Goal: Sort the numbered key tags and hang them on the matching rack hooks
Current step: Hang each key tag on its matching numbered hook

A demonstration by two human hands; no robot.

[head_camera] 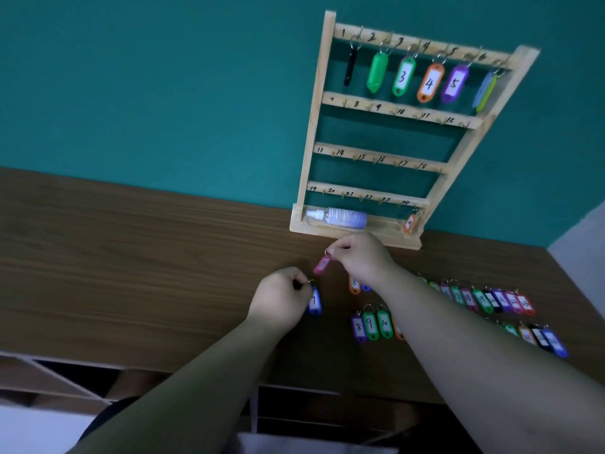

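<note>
Both hands pinch key tags by their rings above the wooden table (131, 257): the left hand (281, 298) grips a blue tag (315, 303) marked 7, and the right hand (361, 257), a little farther and to the right, grips a pink tag (322, 265) — its number is too blurred to read. At the far edge stands the wooden rack (386, 231), its top row hung with tags; more tags lie in two rows on the right — 8, 9 and 10 nearest.
</note>
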